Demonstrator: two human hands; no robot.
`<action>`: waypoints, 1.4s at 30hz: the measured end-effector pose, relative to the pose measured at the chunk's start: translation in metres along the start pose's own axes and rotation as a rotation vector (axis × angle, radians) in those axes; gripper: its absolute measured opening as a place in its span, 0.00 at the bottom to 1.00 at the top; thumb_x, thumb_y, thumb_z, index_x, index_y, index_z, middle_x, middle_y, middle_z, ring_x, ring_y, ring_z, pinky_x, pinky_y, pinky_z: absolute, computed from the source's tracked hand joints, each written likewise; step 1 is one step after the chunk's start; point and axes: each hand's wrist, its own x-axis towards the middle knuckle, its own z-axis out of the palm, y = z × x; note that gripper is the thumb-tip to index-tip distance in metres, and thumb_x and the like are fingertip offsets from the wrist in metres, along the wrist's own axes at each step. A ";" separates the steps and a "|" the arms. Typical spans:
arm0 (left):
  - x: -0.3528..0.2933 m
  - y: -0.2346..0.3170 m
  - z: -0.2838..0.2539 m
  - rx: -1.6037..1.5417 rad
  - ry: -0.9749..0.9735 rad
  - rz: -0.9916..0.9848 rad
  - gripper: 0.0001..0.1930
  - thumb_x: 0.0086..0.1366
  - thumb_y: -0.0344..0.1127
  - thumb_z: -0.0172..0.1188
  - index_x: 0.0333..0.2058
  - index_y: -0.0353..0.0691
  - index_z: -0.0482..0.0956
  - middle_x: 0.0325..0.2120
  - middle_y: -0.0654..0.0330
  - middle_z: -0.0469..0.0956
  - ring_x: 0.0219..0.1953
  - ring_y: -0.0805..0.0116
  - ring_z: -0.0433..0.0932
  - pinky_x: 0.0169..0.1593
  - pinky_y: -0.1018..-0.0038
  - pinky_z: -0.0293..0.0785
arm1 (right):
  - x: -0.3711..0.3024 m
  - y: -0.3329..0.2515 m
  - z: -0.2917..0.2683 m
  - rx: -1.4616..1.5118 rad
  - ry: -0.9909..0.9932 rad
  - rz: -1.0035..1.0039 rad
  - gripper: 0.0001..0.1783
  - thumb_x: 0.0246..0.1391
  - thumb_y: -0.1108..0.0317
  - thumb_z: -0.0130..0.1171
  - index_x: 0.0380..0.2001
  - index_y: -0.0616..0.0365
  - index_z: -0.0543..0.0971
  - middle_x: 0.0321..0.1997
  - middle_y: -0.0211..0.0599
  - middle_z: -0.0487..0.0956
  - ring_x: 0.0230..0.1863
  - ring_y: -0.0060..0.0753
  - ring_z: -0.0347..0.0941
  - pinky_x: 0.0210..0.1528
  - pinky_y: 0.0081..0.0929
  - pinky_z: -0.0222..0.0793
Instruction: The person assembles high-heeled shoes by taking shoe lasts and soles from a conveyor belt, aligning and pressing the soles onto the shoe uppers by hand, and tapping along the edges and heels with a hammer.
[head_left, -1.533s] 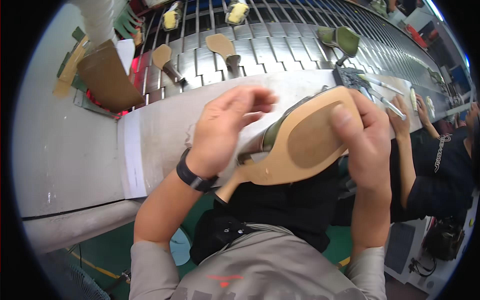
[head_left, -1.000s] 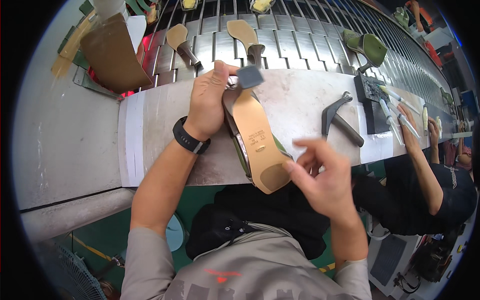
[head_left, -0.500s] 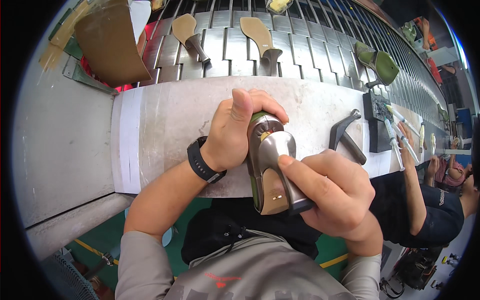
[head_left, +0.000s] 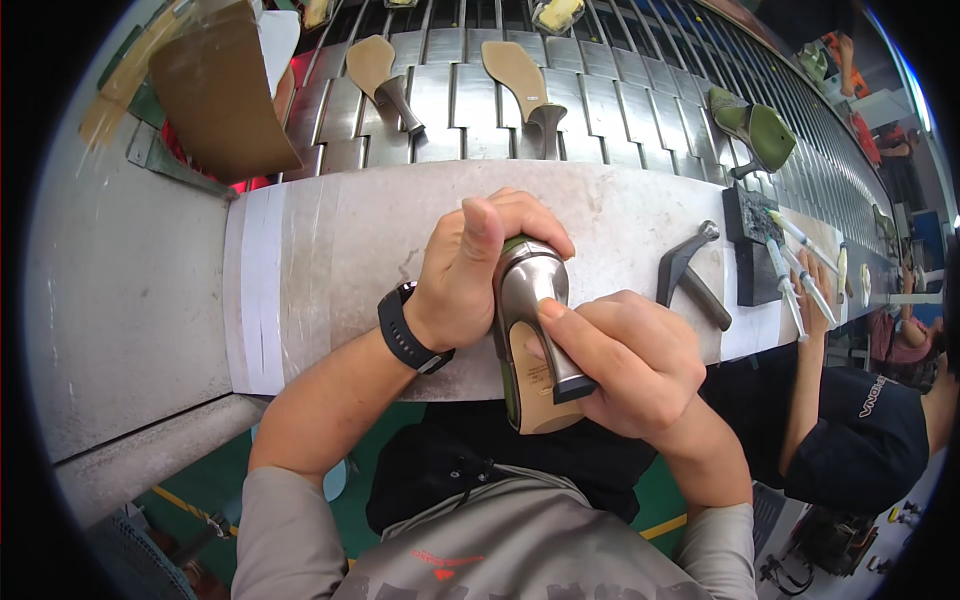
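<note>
A green shoe (head_left: 509,385) is held upside down over the near edge of the bench. My left hand (head_left: 462,262) is wrapped around its back end, thumb raised off it. My right hand (head_left: 645,365) grips a silver-grey high heel (head_left: 538,285) with a black tip, thumb on the shaft. This heel and its tan outsole (head_left: 538,410) lie along the shoe's underside, the wide top of the heel against the back of the shoe. Whether it touches all round is hidden by my fingers.
Right of my hands lie a hammer (head_left: 692,275) and a black block (head_left: 755,240) with syringes (head_left: 785,275) on it. Beyond the bench, a slatted conveyor (head_left: 440,100) carries two tan outsoles with heels and a green shoe (head_left: 768,137). A co-worker's arm (head_left: 803,400) is at the right.
My right hand has moved left and slightly up with the heel. The gap that showed the inside of the heel seat has closed, and the heel now covers it.
</note>
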 end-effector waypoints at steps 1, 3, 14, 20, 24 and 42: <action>0.000 0.001 -0.002 0.029 -0.029 -0.013 0.55 0.77 0.74 0.14 0.37 0.33 0.86 0.37 0.54 0.81 0.42 0.63 0.79 0.53 0.68 0.74 | 0.001 0.000 0.001 0.009 0.002 0.003 0.26 0.37 0.77 0.67 0.45 0.70 0.87 0.30 0.36 0.80 0.24 0.31 0.75 0.23 0.27 0.72; 0.000 0.001 -0.004 0.031 -0.035 -0.017 0.55 0.77 0.75 0.14 0.37 0.33 0.86 0.38 0.54 0.81 0.42 0.63 0.79 0.53 0.68 0.74 | 0.002 0.000 0.002 0.017 0.005 0.008 0.25 0.37 0.77 0.67 0.45 0.70 0.87 0.30 0.36 0.79 0.24 0.31 0.75 0.23 0.27 0.72; 0.009 0.009 -0.010 -0.109 -0.076 -0.222 0.20 0.76 0.45 0.54 0.39 0.31 0.83 0.39 0.56 0.81 0.46 0.69 0.77 0.54 0.71 0.71 | 0.007 0.027 0.019 -0.023 0.088 -0.084 0.22 0.40 0.77 0.71 0.44 0.68 0.87 0.31 0.37 0.81 0.27 0.35 0.77 0.29 0.32 0.74; 0.039 -0.002 -0.008 0.000 0.047 -0.236 0.17 0.74 0.39 0.57 0.34 0.30 0.85 0.28 0.62 0.84 0.31 0.77 0.77 0.39 0.75 0.75 | 0.032 0.024 -0.009 0.057 -0.065 0.317 0.18 0.48 0.68 0.78 0.41 0.64 0.85 0.31 0.43 0.84 0.30 0.45 0.83 0.34 0.36 0.79; 0.040 -0.010 0.005 -0.057 0.048 -0.222 0.24 0.78 0.48 0.53 0.35 0.31 0.85 0.28 0.61 0.83 0.33 0.75 0.76 0.42 0.73 0.75 | 0.045 0.022 -0.024 -0.008 -0.240 0.438 0.13 0.55 0.68 0.72 0.37 0.64 0.80 0.22 0.45 0.81 0.22 0.48 0.80 0.27 0.37 0.75; 0.032 -0.016 0.007 -0.007 0.106 -0.065 0.25 0.78 0.49 0.56 0.31 0.31 0.83 0.18 0.61 0.73 0.24 0.73 0.69 0.30 0.68 0.68 | 0.038 0.010 0.007 -0.056 -0.140 0.519 0.13 0.53 0.75 0.68 0.38 0.60 0.74 0.21 0.42 0.76 0.19 0.47 0.77 0.25 0.39 0.73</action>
